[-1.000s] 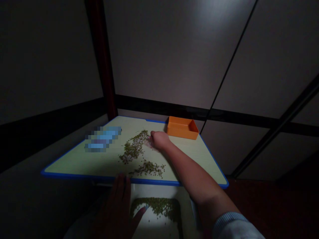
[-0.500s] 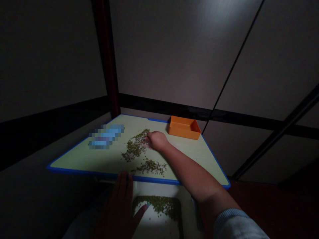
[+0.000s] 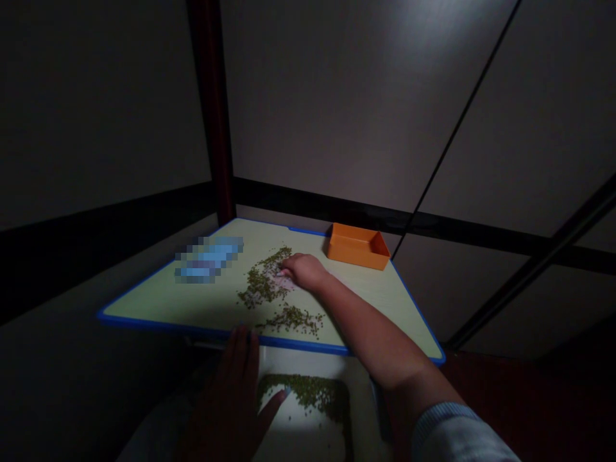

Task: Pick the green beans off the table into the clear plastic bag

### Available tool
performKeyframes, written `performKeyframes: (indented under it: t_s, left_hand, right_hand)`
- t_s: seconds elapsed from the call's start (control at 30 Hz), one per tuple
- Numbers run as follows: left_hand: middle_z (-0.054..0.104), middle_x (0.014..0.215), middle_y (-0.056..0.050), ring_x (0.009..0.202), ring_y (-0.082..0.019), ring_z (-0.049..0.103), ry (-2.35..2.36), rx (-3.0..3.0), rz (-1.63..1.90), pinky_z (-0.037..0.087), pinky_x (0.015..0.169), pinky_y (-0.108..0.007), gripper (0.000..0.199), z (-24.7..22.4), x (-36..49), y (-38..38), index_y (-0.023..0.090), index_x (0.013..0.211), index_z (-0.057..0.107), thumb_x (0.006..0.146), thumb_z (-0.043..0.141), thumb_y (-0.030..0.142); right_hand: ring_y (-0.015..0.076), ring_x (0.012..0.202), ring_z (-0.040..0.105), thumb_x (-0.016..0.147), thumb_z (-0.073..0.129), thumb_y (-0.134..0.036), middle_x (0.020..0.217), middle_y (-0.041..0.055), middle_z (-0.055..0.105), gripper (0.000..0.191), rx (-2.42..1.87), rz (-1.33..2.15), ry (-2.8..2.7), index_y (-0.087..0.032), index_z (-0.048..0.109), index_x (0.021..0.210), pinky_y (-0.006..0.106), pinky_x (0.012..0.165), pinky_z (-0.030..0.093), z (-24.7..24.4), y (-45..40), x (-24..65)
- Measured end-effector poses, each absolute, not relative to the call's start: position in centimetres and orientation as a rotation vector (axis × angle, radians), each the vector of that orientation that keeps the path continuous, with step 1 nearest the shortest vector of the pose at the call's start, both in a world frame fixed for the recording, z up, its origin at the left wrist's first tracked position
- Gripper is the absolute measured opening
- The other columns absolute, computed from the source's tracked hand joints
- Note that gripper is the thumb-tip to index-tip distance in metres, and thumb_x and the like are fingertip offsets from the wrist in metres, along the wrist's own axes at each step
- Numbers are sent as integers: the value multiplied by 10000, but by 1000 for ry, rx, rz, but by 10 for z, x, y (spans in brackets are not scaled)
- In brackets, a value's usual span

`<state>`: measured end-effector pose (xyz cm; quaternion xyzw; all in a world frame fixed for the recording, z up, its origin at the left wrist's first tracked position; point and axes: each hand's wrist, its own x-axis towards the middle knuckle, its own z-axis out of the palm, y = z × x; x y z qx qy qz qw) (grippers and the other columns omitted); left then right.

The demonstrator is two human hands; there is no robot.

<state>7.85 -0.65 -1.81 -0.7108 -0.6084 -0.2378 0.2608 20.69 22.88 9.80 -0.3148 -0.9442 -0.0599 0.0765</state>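
Small green grains, like mung beans (image 3: 262,282), lie scattered in a loose patch on the pale table top (image 3: 192,303). My right hand (image 3: 304,272) rests at the right side of this patch, its fingers curled and pressed together; what they hold, if anything, is hidden. Nearer the front edge lies a smaller cluster of grains. My left hand (image 3: 235,385), in shadow, is open, with its fingertips at the table's blue front edge and its thumb stretched over a light tray (image 3: 298,443) below. More green grains line the far side of that tray.
An orange box (image 3: 359,255) stands at the back right of the table. On the left lies a blurred-out light blue item (image 3: 209,260). Panelled walls (image 3: 317,109) rise close behind and to the left, with a dark red post (image 3: 219,147) at the corner.
The view has shifted slightly. My right hand stays at the grain patch, its fingers slightly changed in pose. My left hand looks the same.
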Motion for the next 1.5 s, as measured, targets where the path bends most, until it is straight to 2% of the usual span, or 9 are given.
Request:
performKeyframes:
  t_s: [0.13,0.27,0.37,0.47,0.6,0.73,1.07,1.23,1.5]
  left_hand:
    - [249,1571,-271,1426,-368,334,-1633,-1917,-651,511,972,-455,914,-16,79,-7,38,1521,135,872,366,640]
    - [263,1565,-278,1431,-370,324,-1644,-1926,-670,507,979,-458,920,-17,79,-6,36,1519,141,871,358,652]
    - [271,1563,-278,1437,-370,312,-1649,-1935,-671,497,993,-472,930,-19,78,-6,44,1522,134,867,354,667]
    - [273,1559,-286,1437,-377,310,-1653,-1940,-666,492,995,-488,919,-19,78,-6,42,1520,138,872,345,660]
    - [288,1553,-288,1428,-382,328,-1651,-1942,-668,492,992,-489,921,-18,78,-6,31,1518,140,873,348,655]
    - [253,1569,-280,1437,-377,313,-1663,-1959,-668,473,1015,-489,926,-18,78,-6,35,1517,151,866,376,654]
    - [266,1568,-257,1446,-350,300,-1748,-1997,-640,484,1008,-464,908,-17,77,-9,43,1500,227,856,376,667]
    - [262,1564,-272,1452,-359,279,-1765,-1974,-660,457,1040,-482,907,-18,80,-8,25,1483,260,850,392,661]
    - [269,1561,-279,1446,-365,294,-1734,-1984,-666,455,1037,-468,899,-17,79,-8,15,1473,277,855,386,660]
  right_hand:
    - [184,887,581,971,505,-416,949,102,697,329,-880,-12,-2806,-151,684,891,259,726,361,96,238,214]
    - [124,698,480,904,618,-342,729,25,616,276,-870,254,-2763,-131,650,729,235,629,296,96,243,219]
    - [93,589,409,884,621,-276,595,-30,517,259,-865,506,-2770,-122,622,675,226,584,270,99,243,221]
    - [83,543,403,858,601,-208,537,-48,486,228,-838,729,-2793,-120,609,648,223,569,271,100,243,222]
    - [82,526,397,806,628,-242,516,-53,488,217,-816,946,-2744,-123,603,627,223,554,268,100,245,226]
    - [80,527,383,787,632,-265,508,-57,476,229,-828,999,-2663,-125,591,611,222,558,271,104,246,229]
    - [81,547,386,845,609,-247,531,-35,503,242,-986,583,-2683,-112,642,646,230,554,247,105,240,224]
    - [77,519,408,835,605,-245,512,-40,510,244,-919,754,-2695,-114,641,632,222,548,254,104,236,222]
    - [79,510,428,761,697,-349,515,-36,554,281,-794,1122,-2670,-115,642,616,218,560,297,107,236,222]
